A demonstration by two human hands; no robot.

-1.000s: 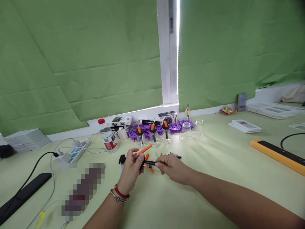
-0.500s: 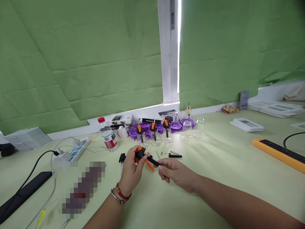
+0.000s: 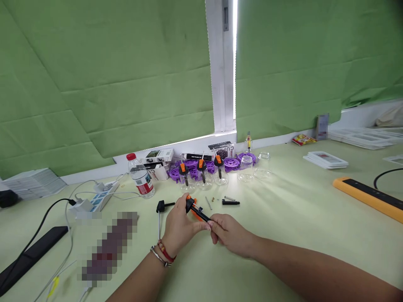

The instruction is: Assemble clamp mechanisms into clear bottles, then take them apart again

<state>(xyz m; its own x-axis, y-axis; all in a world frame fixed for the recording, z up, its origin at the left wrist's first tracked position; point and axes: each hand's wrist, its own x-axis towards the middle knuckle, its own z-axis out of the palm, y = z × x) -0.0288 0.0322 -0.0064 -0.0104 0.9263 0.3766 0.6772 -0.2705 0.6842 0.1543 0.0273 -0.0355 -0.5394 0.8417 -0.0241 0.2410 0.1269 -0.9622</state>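
1. Green paper sheets cover the wall behind the desk (image 3: 283,218), split by a white vertical strip (image 3: 220,67) directly beyond the hands.
2. Left hand (image 3: 179,226), wrist bearing a red cord and a metal bangle, is closed around the orange-and-black pump part (image 3: 194,209), thumb and fingers pinching its lower end.
3. Right hand (image 3: 231,235) meets the left one fingertip to fingertip and is closed on the black stem of the same part; the part is tilted, its orange head up and away from the person, clear of the desk.
4. Just beyond the hands lie small loose pieces: a black T-shaped piece (image 3: 162,206) to the left, a thin pin (image 3: 208,203), and a black piece with a spring (image 3: 231,201) to the right.
5. Farther beyond, near the wall edge, stand three clear jars with orange-black tops (image 3: 201,172), purple perforated discs (image 3: 231,162), empty clear jars (image 3: 245,170) and a water bottle (image 3: 140,176) with a red cap.
6. Left of the hands: a power strip (image 3: 100,197) with cables, a black flat bar (image 3: 31,253) and a blurred patch.
7. Right of the hands the pale green surface is open as far as an orange-edged bar (image 3: 368,197) and stacked cards (image 3: 325,159), well apart.
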